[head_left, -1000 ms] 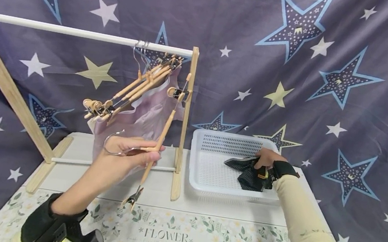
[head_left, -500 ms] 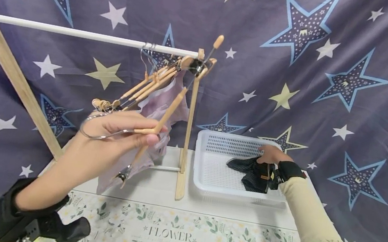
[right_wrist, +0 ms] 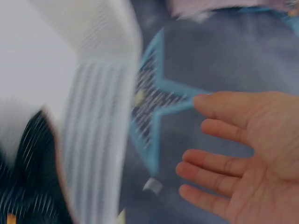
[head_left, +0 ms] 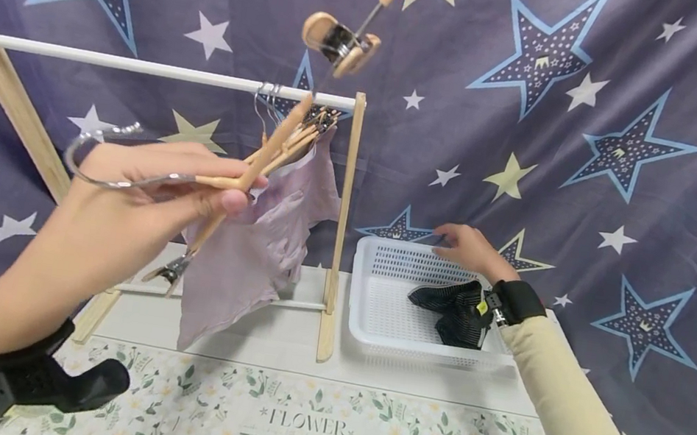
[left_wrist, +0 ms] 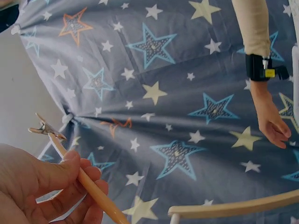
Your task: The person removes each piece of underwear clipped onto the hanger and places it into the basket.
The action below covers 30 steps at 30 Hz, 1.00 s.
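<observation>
My left hand (head_left: 138,192) pinches a wooden clip hanger (head_left: 278,135) at its middle, between thumb and fingers. The hanger's metal hook curves back over the hand, and a clip sits toward each end of its bar. In the left wrist view, thumb and fingers close round the wooden bar (left_wrist: 96,190). My right hand (head_left: 467,249) hovers over the back rim of a white plastic basket (head_left: 358,301), holding nothing. Its fingers are spread in the right wrist view. A dark striped garment (head_left: 461,319) lies crumpled in the basket's right part.
Left of the basket stands a rack with a white rail (head_left: 123,63) and wooden posts (head_left: 344,209). Several clip hangers hang near its right end, with a pale pink garment (head_left: 262,257) on them. A floral mat (head_left: 310,398) covers the front; a starry curtain (head_left: 424,154) hangs behind.
My left hand has moved up and left with the clip hanger, nearer the camera. The right hand has let go of the striped garment and risen toward the basket's back rim.
</observation>
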Tool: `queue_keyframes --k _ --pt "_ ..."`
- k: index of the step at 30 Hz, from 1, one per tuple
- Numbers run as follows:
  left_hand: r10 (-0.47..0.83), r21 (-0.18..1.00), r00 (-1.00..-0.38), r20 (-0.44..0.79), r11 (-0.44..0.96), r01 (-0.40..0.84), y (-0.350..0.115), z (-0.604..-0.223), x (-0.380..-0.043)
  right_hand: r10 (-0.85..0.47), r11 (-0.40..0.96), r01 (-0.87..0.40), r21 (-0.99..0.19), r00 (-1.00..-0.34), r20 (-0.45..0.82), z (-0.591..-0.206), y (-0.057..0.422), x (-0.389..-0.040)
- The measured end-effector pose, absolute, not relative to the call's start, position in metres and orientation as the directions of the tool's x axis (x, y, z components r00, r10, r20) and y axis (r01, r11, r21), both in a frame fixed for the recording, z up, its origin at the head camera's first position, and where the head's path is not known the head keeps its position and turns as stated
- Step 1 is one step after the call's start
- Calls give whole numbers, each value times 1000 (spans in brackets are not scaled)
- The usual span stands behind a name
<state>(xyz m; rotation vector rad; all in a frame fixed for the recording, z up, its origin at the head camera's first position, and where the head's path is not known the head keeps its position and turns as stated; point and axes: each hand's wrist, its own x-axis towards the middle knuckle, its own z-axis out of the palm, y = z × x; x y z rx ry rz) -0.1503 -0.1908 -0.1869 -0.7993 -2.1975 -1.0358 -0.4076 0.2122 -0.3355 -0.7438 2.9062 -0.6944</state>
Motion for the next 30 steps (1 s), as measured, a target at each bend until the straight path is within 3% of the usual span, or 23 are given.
queue_keyframes --k 4,5,10,14,19,23,30 --pt "201 478 -678 707 571 668 -213 -185 -162 -486 660 -459 -595 -865 127 -314 181 -399" --pt "234 436 -673 702 607 665 -223 -185 -167 -489 621 -463 -632 -860 149 -309 173 -397" --pt "134 530 -743 656 619 579 -243 -177 -175 -518 440 -512 -738 -816 257 -287 135 -386" --pt "19 597 -759 651 605 527 -239 -166 -164 -527 343 -536 -772 -790 314 -274 106 -381" --pt "-92 617 -812 577 700 359 -241 -155 -150 -525 255 -552 -794 -768 366 -265 77 -381" --pt "-131 535 -816 562 810 239 -258 -160 -155 -519 200 -569 -797 -752 407 -264 62 -380" --pt "-113 430 -830 546 888 162 -291 -173 -164 -471 183 -614 -768 -740 480 -271 48 -377"
